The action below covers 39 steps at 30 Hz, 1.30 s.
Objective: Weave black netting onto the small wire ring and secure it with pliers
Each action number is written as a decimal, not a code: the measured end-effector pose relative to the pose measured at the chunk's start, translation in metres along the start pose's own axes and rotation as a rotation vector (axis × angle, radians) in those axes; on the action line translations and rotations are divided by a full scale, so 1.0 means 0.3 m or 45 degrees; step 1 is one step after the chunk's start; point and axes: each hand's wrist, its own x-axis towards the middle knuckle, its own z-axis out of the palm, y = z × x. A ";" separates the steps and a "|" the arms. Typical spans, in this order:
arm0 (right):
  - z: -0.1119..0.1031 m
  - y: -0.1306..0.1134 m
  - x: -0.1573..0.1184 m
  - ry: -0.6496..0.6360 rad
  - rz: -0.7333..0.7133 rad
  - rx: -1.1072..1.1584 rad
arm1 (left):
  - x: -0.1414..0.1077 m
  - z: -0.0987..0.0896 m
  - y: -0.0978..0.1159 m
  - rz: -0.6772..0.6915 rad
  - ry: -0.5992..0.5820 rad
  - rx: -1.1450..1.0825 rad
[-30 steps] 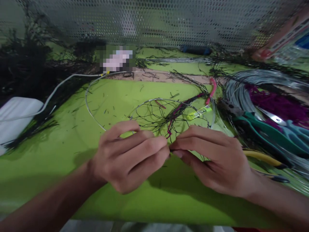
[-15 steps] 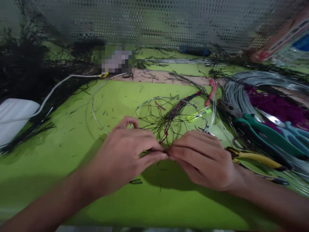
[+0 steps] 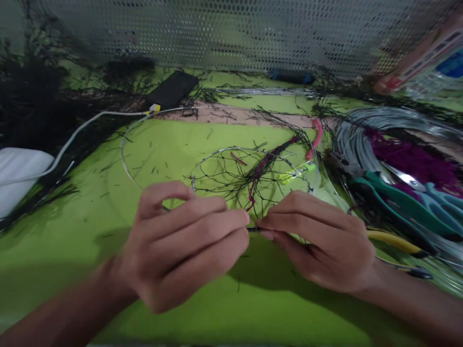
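A clear wire hoop lies low over the green table, with black netting strung inside it and magenta cord running through the bundle. Its near side, wrapped in dark cord, shows between my hands. My left hand is closed with fingers bent over this near edge; its fingertips are partly hidden. On the other side, my right hand pinches the same edge between thumb and fingers. A longer loose wire loop curves out behind my left hand. A lime-green lighter-like piece lies by the netting.
To the right lie green-handled pliers, yellow-black pliers, light-blue scissors, coiled clear wire and purple cord. A black phone with a white cable and heaped black thread are at left. Perforated metal stands behind.
My left hand has rolled over and drawn slightly left, its fingers now folded forward. My right hand has shifted a little right, still pinching. The hoop and loose wire have moved slightly left.
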 end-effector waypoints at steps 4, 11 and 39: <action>-0.001 -0.008 0.005 0.019 0.019 0.007 | -0.001 -0.008 0.000 0.096 0.067 0.144; 0.007 0.008 -0.016 0.059 -0.093 0.009 | 0.013 0.025 -0.011 0.031 -0.024 0.062; 0.009 -0.005 -0.006 -0.007 0.083 0.022 | 0.024 0.052 -0.038 0.325 -0.017 0.109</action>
